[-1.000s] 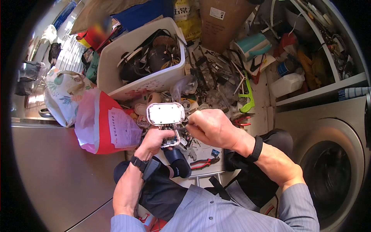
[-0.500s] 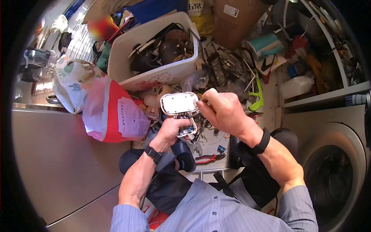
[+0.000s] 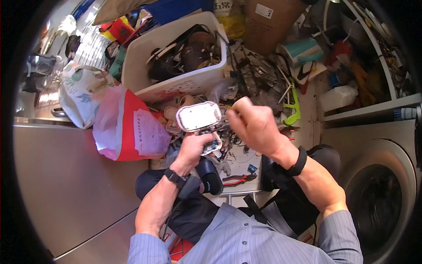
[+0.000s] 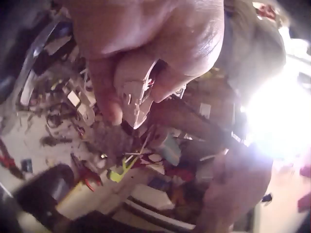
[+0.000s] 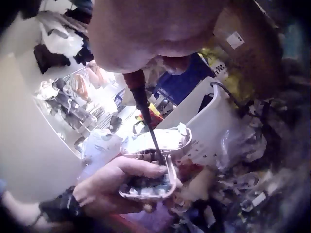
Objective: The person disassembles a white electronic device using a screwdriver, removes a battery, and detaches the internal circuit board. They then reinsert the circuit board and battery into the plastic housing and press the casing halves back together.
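Observation:
An opened white plastic casing [image 3: 200, 116] with a circuit board inside is gripped by the left hand [image 3: 191, 149], thumb across its lower half. In the right wrist view the casing [image 5: 160, 140] hangs open like a shell. The right hand [image 3: 259, 127] is curled round the handle of a screwdriver [image 5: 141, 99], whose shaft points down into the casing beside the left thumb. Whether the tip touches a screw cannot be told. In the left wrist view the left hand's fingers [image 4: 112, 97] hold the casing [image 4: 133, 97] from both sides.
A white bin [image 3: 176, 83] of cables stands beyond the hands, a red and pink bag [image 3: 127, 127] on the left. Red-handled pliers [image 3: 239, 179], a green tool [image 3: 291, 114] and loose scraps lie on the floor. A washing machine [image 3: 378, 193] is at right.
The casing and both hands first shift right in the head view, partly with the camera's motion. Since then the casing has moved slightly left and tilted, with the right hand still close beside it.

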`<state>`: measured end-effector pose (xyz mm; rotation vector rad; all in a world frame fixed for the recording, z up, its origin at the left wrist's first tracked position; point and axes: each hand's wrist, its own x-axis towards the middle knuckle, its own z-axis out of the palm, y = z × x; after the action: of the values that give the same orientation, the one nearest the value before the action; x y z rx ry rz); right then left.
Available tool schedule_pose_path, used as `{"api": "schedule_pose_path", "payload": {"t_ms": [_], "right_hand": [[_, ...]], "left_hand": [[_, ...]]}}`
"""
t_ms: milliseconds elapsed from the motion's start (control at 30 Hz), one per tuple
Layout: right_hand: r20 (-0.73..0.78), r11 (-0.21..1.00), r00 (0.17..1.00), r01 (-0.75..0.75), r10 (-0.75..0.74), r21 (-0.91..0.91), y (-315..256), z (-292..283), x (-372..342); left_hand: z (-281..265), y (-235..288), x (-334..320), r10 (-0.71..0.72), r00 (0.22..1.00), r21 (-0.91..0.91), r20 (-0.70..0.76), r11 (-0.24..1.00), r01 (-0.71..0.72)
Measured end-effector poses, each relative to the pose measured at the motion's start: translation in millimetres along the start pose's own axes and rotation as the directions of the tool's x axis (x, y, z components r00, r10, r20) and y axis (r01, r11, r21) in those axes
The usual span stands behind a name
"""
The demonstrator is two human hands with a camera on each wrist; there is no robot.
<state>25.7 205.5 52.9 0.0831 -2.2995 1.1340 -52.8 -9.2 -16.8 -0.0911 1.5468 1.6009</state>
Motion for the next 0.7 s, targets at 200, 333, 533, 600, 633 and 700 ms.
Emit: {"api": "schedule_pose_path", "payload": {"t_ms": [200,333,533,600,633,700], "right_hand": [[0.088,0.975,0.972,0.215,-0.219,0.054,1,1,-6],[-0.029,0.998,0.999,-0.015,0.014,-0.058,3,9,-12],[0.055,0.968,0.967,-0.247,0.25,-0.044,12,6,-20],[0.105,0.989,0.985,0.14,-0.135,-0.04,17,1,-22],[0.206,0.978,0.962,0.196,-0.177,-0.074,17,-4,-24],[0.156,0.969,0.96,0.243,-0.232,-0.05,17,-6,-21]], "left_hand": [[-26,21,6,-0.001,0.999,-0.052,-0.048,0.999,-0.002],[-12,18,3,0.153,0.97,0.131,-0.187,0.983,-0.129],[-14,15,9,0.223,0.945,0.175,-0.238,0.967,-0.184],[-24,20,8,0.11,0.985,0.096,-0.133,0.991,-0.098],[-27,25,6,0.074,0.991,0.127,-0.115,0.99,-0.06],[-27,23,4,0.088,0.989,0.155,-0.119,0.985,-0.069]]}}
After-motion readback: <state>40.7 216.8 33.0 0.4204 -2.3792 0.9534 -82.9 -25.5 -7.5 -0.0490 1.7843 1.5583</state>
